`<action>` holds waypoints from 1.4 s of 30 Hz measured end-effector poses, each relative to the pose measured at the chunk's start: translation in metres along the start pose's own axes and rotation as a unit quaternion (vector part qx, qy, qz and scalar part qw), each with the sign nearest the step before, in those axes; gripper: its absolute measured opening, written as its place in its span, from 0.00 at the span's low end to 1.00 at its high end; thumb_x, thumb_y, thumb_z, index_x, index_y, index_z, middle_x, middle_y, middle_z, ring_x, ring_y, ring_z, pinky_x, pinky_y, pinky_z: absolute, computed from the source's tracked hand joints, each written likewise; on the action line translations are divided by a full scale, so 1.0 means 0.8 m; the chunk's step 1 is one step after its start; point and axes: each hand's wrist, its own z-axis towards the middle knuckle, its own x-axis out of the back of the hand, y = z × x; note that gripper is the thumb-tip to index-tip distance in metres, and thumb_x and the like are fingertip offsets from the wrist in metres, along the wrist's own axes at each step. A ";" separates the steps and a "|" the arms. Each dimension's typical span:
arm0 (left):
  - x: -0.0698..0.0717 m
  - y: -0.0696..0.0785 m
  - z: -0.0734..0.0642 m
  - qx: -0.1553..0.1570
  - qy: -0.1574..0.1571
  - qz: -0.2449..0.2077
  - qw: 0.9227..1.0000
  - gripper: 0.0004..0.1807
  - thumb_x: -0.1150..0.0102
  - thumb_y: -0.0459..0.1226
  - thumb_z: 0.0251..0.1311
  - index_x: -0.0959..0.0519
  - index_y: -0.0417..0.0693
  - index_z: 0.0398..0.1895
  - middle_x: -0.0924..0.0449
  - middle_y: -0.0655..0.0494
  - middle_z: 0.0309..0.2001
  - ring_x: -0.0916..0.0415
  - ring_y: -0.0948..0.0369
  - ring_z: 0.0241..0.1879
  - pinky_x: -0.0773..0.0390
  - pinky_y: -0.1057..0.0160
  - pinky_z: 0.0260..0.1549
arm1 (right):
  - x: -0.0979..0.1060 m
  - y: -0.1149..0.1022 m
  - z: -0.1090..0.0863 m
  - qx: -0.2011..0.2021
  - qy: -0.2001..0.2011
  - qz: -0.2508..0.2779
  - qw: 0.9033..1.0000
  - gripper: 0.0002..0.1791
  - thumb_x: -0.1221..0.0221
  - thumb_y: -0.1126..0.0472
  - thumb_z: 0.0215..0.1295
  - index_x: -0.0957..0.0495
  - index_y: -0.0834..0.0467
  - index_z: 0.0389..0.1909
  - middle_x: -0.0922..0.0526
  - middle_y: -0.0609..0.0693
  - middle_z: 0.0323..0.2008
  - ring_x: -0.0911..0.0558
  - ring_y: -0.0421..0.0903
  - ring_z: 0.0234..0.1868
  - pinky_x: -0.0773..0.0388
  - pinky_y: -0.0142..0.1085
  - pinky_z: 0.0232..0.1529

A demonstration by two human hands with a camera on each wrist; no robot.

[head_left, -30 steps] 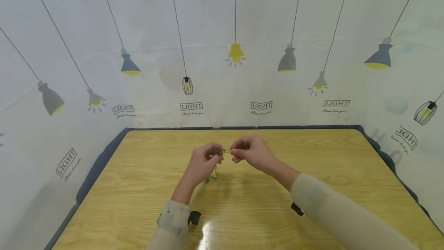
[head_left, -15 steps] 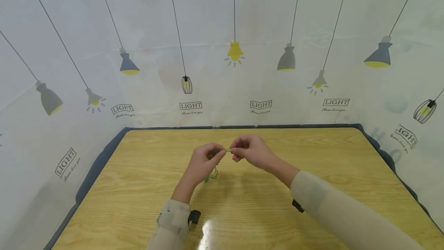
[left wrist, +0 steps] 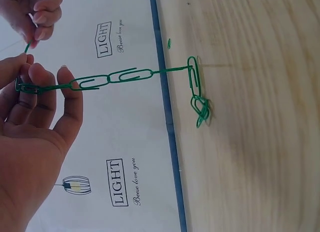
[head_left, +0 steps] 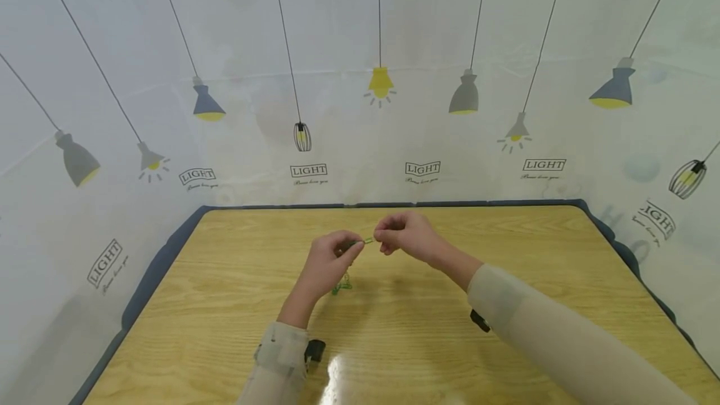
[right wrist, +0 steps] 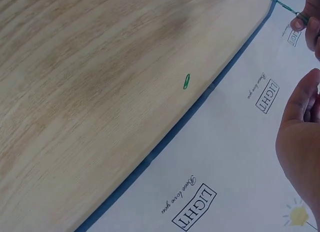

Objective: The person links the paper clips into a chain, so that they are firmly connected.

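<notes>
A chain of green paper clips (left wrist: 130, 75) runs from my left hand (head_left: 329, 261) down to the wooden table (head_left: 236, 305). Its lower end lies bunched (left wrist: 201, 109) on the tabletop. Thumb and fingers of the left hand pinch the upper end, and one clip (head_left: 368, 240) sticks out to the right. My right hand (head_left: 413, 239) has its fingers curled and its thumb and index fingertips together, right at that clip's tip. I cannot tell whether they still pinch it. In the right wrist view the right hand (right wrist: 302, 122) is partly cut off.
A loose green paper clip (right wrist: 186, 81) lies near the table's far edge. Dark blue edging (head_left: 450, 204) borders the table. Behind it stands a pale wall (head_left: 337, 17) printed with lamps and LIGHT signs. Wrist cameras (head_left: 315, 350) sit at both sleeves.
My right hand has lifted slightly from its pinch on the clip, whose rounded tip now shows beside the fingertips. The left hand has stayed nearly still; the hanging chain has shifted a little.
</notes>
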 end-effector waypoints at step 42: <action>-0.002 -0.014 -0.009 0.017 0.008 -0.004 1.000 0.08 0.42 0.46 0.68 0.16 0.56 0.40 0.20 0.58 0.27 0.22 0.48 0.27 0.21 0.65 0.25 | 0.019 0.102 0.091 -0.098 0.035 -0.159 0.982 0.18 0.38 0.56 0.67 0.23 0.53 0.57 0.18 0.55 0.49 0.19 0.49 0.42 0.20 0.39 0.43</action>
